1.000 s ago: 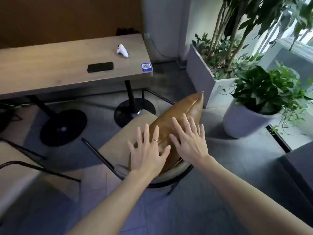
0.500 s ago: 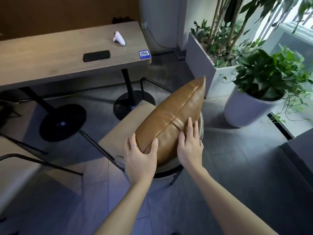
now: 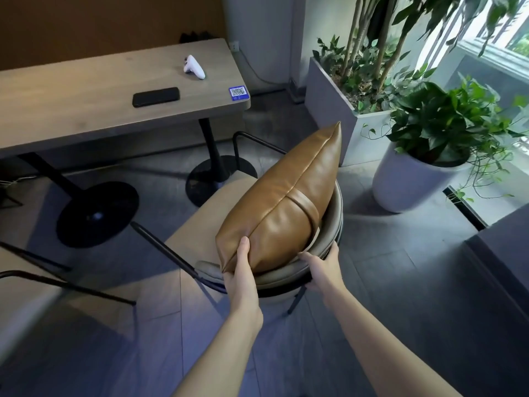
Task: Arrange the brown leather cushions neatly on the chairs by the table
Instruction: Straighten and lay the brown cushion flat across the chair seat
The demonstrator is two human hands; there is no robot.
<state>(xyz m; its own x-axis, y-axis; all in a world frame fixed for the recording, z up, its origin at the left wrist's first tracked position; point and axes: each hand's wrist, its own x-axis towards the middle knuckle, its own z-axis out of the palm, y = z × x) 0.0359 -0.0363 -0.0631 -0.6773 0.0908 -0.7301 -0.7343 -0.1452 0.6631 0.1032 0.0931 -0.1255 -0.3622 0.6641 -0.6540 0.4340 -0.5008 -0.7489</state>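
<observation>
Head view, near to far. Forearms reaching in from 6 o'clock, hands apart. Left hand pinching the near corner of the cushion, thumb on top, fingers hidden beneath. Right hand wrapped on the chair back rim at 5 o'clock of the cushion, thumb touching the leather. Cushion standing on edge against the curved backrest, far corner pointing to 1 o'clock. Risk, as a judgement: slick leather, one-corner hold; could topple forward onto the seat or slide over the rim if released off balance. Beyond, table at 11 o'clock with phone and controller.
</observation>
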